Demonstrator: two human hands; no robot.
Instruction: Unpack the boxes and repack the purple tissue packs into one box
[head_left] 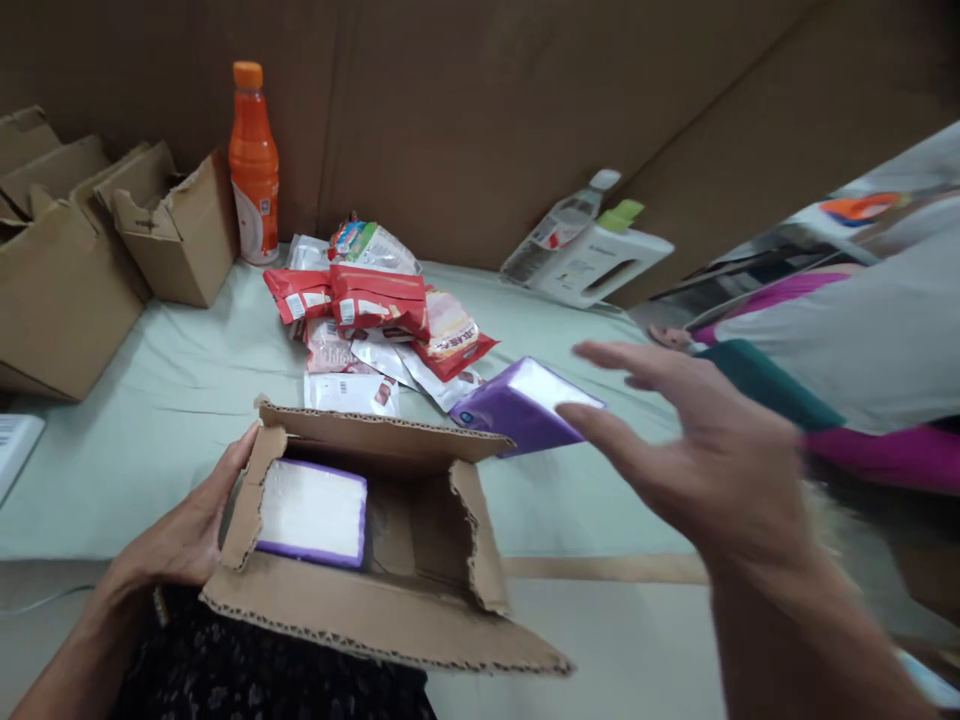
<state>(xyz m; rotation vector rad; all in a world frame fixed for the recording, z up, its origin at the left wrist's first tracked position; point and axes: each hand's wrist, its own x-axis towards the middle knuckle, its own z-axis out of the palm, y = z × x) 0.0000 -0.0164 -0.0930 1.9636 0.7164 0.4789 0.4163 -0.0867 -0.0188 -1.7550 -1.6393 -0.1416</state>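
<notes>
My left hand [199, 515] grips the left wall of an open cardboard box [375, 610], its thumb along the wall near the flap. Inside the box, at its left end, lies a purple-wrapped tissue pack [313, 512] with a white face up; the right part of the box holds nothing I can see. A second purple tissue pack [517, 410] rests tilted on the table just behind the box. My right hand [697, 450] hovers to the right of this pack, thumb and fingers apart, with nothing in it; the hand is slightly blurred.
Behind the box is a pile of red and white snack packets [379, 300]. An orange bottle [253, 170] stands beside several cardboard boxes [67, 290] at left. A clear bottle [559, 235] and a white jug [600, 262] lean at the back. Another person [847, 330] is at right.
</notes>
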